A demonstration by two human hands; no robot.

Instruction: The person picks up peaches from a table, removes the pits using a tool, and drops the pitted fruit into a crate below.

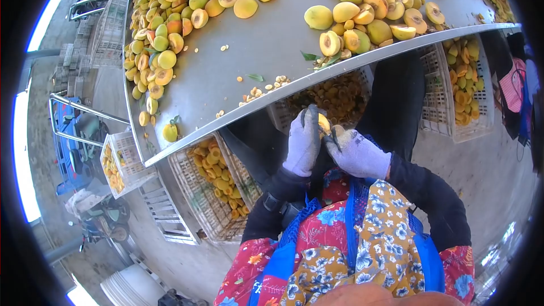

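Both my hands wear pale lavender gloves with grey fingertips and meet in front of my body, just below the table's front edge. Between them is a small yellow-orange fruit piece (pixel 323 124). My left hand (pixel 304 141) is closed at the piece's left side, its fingers pointing up. From the right, my right hand (pixel 357 150) pinches near the piece's lower edge. Beneath the hands, a crate holds brown pits and scraps (pixel 334 97). Halved yellow-green fruits (pixel 362 11) lie on the metal table (pixel 226 59) beyond, with a larger heap (pixel 164 28) at its left.
White crates of fruit stand at the lower left (pixel 198 204) and right (pixel 442 99) under the table. A smaller crate (pixel 133 161) is by the table's left corner. Parked motorbikes (pixel 102 215) are farther left. Part of another person's clothing (pixel 513 88) shows at far right.
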